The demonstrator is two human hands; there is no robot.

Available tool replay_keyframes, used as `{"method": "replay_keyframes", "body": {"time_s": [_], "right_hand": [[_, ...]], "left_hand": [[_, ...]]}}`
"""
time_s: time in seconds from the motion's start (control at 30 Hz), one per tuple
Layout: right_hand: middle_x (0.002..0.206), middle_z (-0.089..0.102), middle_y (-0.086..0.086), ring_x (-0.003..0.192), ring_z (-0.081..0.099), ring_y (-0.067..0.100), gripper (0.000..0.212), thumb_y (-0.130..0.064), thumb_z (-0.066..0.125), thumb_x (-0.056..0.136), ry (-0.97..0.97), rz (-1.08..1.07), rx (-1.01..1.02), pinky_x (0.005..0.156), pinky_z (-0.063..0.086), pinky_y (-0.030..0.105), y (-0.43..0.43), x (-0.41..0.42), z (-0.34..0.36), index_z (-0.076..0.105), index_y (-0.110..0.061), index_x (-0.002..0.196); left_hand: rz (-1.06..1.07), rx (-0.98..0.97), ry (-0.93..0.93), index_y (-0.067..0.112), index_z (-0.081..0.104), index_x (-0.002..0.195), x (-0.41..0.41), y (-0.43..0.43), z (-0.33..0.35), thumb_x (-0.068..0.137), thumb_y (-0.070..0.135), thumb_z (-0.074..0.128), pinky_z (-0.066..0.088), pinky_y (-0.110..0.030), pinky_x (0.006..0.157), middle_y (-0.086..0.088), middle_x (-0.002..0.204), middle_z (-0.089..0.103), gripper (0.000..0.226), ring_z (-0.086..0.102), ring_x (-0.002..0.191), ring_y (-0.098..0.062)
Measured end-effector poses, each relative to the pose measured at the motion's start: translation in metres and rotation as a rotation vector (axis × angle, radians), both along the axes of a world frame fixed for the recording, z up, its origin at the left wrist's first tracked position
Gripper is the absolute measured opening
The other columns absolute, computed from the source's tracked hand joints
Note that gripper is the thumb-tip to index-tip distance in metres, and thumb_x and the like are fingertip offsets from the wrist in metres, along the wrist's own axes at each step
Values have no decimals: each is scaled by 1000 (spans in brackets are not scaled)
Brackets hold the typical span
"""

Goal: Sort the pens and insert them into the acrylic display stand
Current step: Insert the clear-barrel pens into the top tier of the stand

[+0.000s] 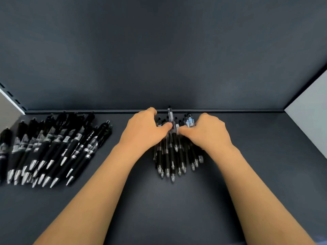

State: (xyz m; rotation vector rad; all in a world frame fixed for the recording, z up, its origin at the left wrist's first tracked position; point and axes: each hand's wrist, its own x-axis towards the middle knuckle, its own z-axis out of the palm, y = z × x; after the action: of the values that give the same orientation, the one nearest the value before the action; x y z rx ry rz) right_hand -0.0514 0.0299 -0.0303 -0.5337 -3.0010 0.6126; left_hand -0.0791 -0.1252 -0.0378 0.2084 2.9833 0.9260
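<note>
Now both hands are at the same thing: a bundle of slim black plastic pens [174,156] with silver tips, which lies on the dark grey matte surface [159,209] just before its back edge. The left hand [141,131] grips the bundle from its left side. Its fingers are curled down round the upper ends of the pens, and its thumb reaches across the top toward the middle. The right hand [207,133] grips the same bundle from the right side, with the fingers bent over the pens and the thumb tip lying very near to the left thumb. Whether the two thumbs really touch I cannot tell, because this part is blurred.

Between the two thumbs one transparent pen with a black end [170,114] stands out further than the others, beyond the fingertips, toward the dark back wall [159,50]. Just beside the right fingers some pen ends with pale blue labels [189,121] show. The silver tips of the bundle point toward the person, on the wrist side of the fingers.

Well apart from the left fingers, on their outer side, lies a wide heap of thicker black pens with rubber grips [53,149], spread like a fan, with silver tips also toward the person. Far on the outer side of the right fingers a light grey side panel [309,117] rises.
</note>
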Motion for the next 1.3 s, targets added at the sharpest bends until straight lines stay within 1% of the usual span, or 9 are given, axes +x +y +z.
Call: {"method": "replay_keyframes", "body": {"time_s": [0.2, 0.37, 0.57, 0.63, 0.73, 0.9, 0.97, 1.2, 1.3], "right_hand": [[65, 39, 1, 71, 46, 25, 34, -35, 54, 90, 32, 19, 139, 54, 34, 28, 0, 3, -3, 40, -4, 88], [65, 40, 2, 72, 46, 26, 27, -28, 52, 88, 30, -15, 70, 44, 27, 27, 1, 3, -3, 39, -4, 87], [72, 50, 6, 72, 47, 28, 19, -20, 45, 91, 83, -29, -121, 48, 28, 27, 14, 1, -6, 43, -1, 89], [76, 59, 8, 67, 53, 24, 24, -21, 45, 90, 75, -53, -240, 51, 33, 27, 19, -2, -5, 52, 2, 93], [67, 57, 6, 42, 54, 15, 21, -18, 45, 93, 79, -105, -772, 57, 46, 31, 21, -4, -3, 54, 0, 88], [64, 54, 3, 39, 42, 13, 22, -30, 54, 97, 95, -121, -1365, 36, 35, 20, 16, 1, 11, 52, -9, 95], [65, 54, 2, 39, 40, 11, 25, -33, 58, 94, 100, -96, -1446, 34, 32, 19, 11, 3, 17, 55, -8, 98], [65, 50, 4, 38, 39, 7, 30, -35, 62, 91, 157, 17, -1504, 31, 30, 16, 15, 42, 55, 63, -5, 94], [57, 47, 5, 37, 39, 9, 33, -38, 59, 92, 232, 21, -1449, 31, 30, 17, 49, 68, 74, 61, -6, 90]], "left_hand": [[44, 6, 23, 20, 50, 131, 0, -3, 3, 85, 57, 59, 42, -29, 71, 7, 93, 63, 60, 56, 90, -14], [50, 45, 58, 21, 48, 134, 1, -4, 5, 86, 56, 58, 41, -29, 76, 8, 103, 63, 60, 57, 105, -16], [52, 90, 68, 22, 49, 132, 4, -7, 4, 86, 55, 59, 38, -28, 77, 11, 101, 63, 57, 56, 103, -13], [48, 111, 77, 22, 50, 132, 4, -8, 4, 87, 54, 59, 38, -28, 77, 12, 99, 63, 56, 55, 101, -11], [41, 143, 103, 22, 51, 130, 5, -8, 7, 87, 52, 59, 35, -26, 77, 13, 99, 63, 53, 49, 95, -5], [-8, 362, 164, 24, 60, 118, 10, -1, 16, 87, 47, 63, 44, -22, 73, 16, 88, 64, 39, 50, 67, -3], [-62, 482, 155, 24, 65, 109, 14, 6, 24, 86, 44, 65, 43, -12, 64, 14, 84, 64, 30, 48, 53, -1], [-231, 802, -139, 9, 69, 86, 36, 47, 60, 72, 42, 79, 45, -22, 49, 2, 65, 63, 37, 54, 50, -9], [-399, 822, -230, 3, 70, 89, 49, 78, 85, 73, 35, 79, 55, -24, 62, -9, 73, 71, 36, 67, 63, -16]]}}
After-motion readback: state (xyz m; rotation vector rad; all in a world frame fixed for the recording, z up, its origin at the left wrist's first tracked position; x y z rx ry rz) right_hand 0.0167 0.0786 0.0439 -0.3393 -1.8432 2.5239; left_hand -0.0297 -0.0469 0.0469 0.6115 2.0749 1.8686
